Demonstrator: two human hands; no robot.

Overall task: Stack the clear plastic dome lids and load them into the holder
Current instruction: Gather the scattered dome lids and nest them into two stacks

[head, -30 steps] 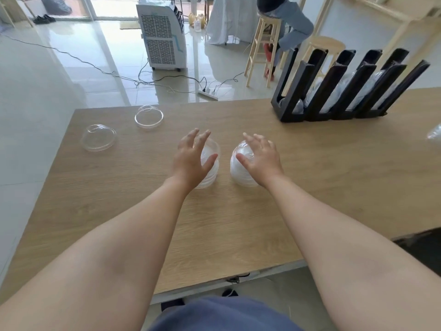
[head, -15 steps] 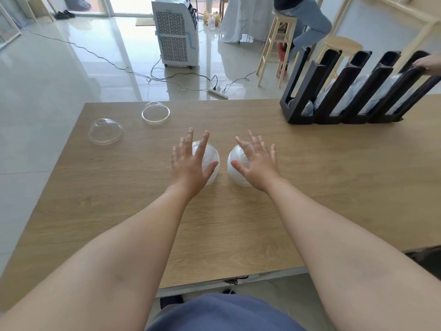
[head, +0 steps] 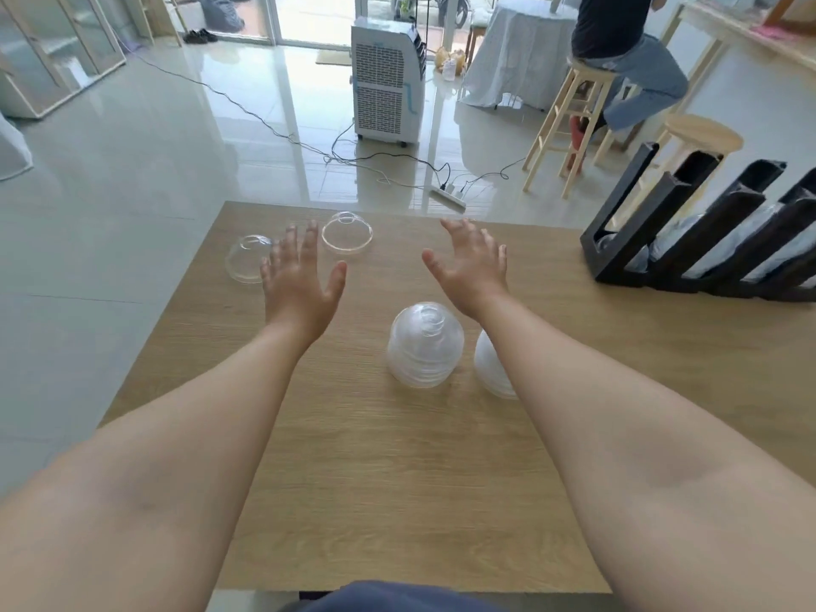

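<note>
Two loose lids are left to gather, so by the look of it you are mid-collection: the stacks are built but not complete, and nothing is heading to the holder yet.

Furthest left, a single dome lid (head: 248, 258) sits rim-down on the wooden surface (head: 397, 479), dome and spout hole pointing up, close to the left edge. Your left hand (head: 300, 280) hovers just beside it, palm down, fingers (head: 309, 240) spread wide and holding nothing. Just past those fingertips lies the second loose lid (head: 347, 234), also rim-down, its axis tipped slightly toward the far edge.

Your next move, I judge, is to lower that hand onto one of these two, pinch it by the rim so the thin plastic does not buckle, and carry it back to a stack with the dome up so it nests.

Toward the middle, nearer you, the left stack (head: 425, 344) stands upright, rims down, domes nested, its long axis vertical. The right stack (head: 492, 368) stands just beside it, partly hidden behind your right forearm; it looks upright too, though I cannot tell its full height.

Your right hand (head: 470, 267) is raised beyond the stacks, fingers open and empty, touching nothing.

Far right, the black holder (head: 636, 214) stands on the surface, its channels slanting up and away to the right, with sleeves of lids already lying in some. A finished stack will need tipping onto its side to match that slope.
</note>
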